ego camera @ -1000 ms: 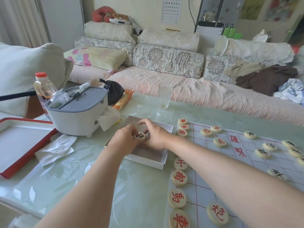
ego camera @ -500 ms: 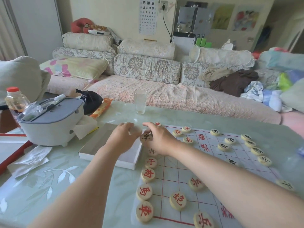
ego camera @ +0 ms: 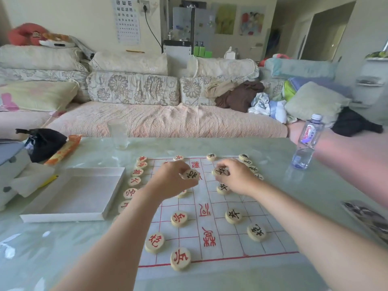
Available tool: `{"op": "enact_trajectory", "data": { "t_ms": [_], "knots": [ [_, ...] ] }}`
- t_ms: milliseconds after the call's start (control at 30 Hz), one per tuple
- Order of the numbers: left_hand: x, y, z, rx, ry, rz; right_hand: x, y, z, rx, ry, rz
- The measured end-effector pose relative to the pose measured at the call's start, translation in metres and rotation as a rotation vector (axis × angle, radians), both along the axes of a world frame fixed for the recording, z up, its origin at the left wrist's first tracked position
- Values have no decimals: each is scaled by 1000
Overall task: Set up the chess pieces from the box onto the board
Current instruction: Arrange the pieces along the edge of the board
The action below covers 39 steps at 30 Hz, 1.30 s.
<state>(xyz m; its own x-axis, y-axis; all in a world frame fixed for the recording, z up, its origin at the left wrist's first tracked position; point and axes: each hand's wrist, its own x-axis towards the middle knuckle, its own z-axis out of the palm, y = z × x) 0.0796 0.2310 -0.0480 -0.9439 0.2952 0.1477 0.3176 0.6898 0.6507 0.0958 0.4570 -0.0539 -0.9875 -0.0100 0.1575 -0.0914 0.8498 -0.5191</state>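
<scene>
Head view, lowest in frame: red pieces (ego camera: 180, 259) already sit on the near squares of the board (ego camera: 189, 240). At mid-frame both hands hover over it. The left hand (ego camera: 168, 182) pinches a black-lettered piece (ego camera: 191, 174) and the right hand (ego camera: 239, 178) pinches a second black piece (ego camera: 220, 171). The white box (ego camera: 63, 217), left of the board, looks emptied. This seems to be the final placing step. Each disc wants lowering flat onto a free crossing on the black side, without nudging its neighbours.
</scene>
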Motion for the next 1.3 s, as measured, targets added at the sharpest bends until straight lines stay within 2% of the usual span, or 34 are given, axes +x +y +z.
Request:
{"op": "enact_trajectory", "data": {
  "t_ms": [133, 267, 367, 533, 667, 867, 967, 1033, 1100, 1300],
  "knots": [
    [6, 35, -10, -64, -55, -103, 19, 33, -2, 21, -46, -10],
    [12, 56, -18, -156, -88, -177, 53, 40, 2, 31, -158, 85],
    [19, 64, -21, -183, -101, -207, 80, 38, 2, 115, -243, 179],
    [32, 76, -21, -113, -102, -193, 112, 34, 2, 275, -327, 293],
    [41, 86, -19, -32, -138, -191, 128, 35, 2, 259, -372, 325],
    [45, 90, -19, -20, -180, -193, 130, 38, -12, 293, -380, 358],
    [45, 91, -17, 15, -199, -181, 122, 50, -3, 67, -322, 247],
    [46, 96, -15, 45, -209, -177, 112, 59, 0, -145, -199, 119],
    [47, 104, -15, 80, -218, -181, 102, 65, -5, -275, -116, -14],
    [50, 133, -19, 185, -184, -190, 88, 64, -18, -682, -206, -99]
  ]
}}
